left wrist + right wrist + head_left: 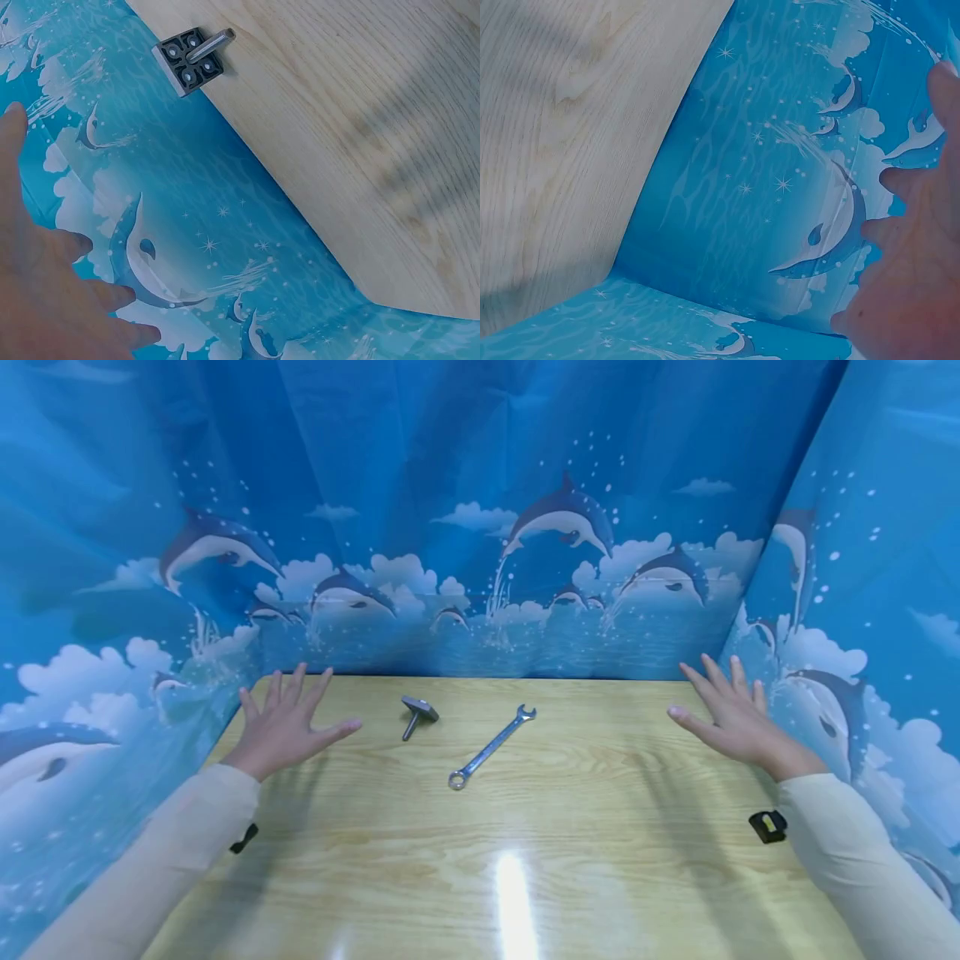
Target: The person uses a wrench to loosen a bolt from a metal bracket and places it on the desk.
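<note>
My left hand (281,731) is held over the far left part of the table, fingers spread and nothing in it. Nearest to it lies a dark square plate with a metal rod (418,707) standing out of its middle; the left wrist view shows several round recesses in this rod-and-plate piece (196,69). A shiny combination wrench (491,749) lies diagonally right of that piece, open end toward the back and ring end toward the front. On the far right my right hand (731,718) is also spread and holds nothing. Both hands are apart from the tools.
The light wood-grain table (600,827) ends at a blue dolphin-print curtain (450,510) behind and at the sides. A black strap piece (768,827) shows by the right wrist, another (243,838) by the left. Bright glare falls on the table's front middle.
</note>
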The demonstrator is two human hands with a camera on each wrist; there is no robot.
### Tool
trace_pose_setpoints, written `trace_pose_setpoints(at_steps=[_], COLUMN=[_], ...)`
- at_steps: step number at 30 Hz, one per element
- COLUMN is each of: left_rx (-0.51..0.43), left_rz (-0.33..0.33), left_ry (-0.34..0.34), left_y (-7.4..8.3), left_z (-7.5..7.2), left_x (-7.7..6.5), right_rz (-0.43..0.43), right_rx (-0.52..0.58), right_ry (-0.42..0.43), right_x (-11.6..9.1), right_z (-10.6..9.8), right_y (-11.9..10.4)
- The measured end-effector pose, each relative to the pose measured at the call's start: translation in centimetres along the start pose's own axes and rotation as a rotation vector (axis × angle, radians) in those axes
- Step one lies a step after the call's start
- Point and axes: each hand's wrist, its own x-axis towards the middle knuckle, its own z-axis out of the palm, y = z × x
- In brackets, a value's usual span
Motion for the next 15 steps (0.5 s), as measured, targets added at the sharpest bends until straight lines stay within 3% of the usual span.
trace_pose_setpoints(at_steps=[7, 15], left_rx=[-0.019, -0.069], left_rz=[0.001, -0.012], left_ry=[-0.002, -0.012], left_y=[0.1, 0.8], left_z=[0.5, 3.0], left_x=[0.4, 2.3], right_rz=[-0.001, -0.035], right_rx=[0.019, 0.085], right_ry=[0.001, -0.025], right_x=[0.1, 1.3], right_z=[0.7, 3.7], right_y=[-0.2, -1.4])
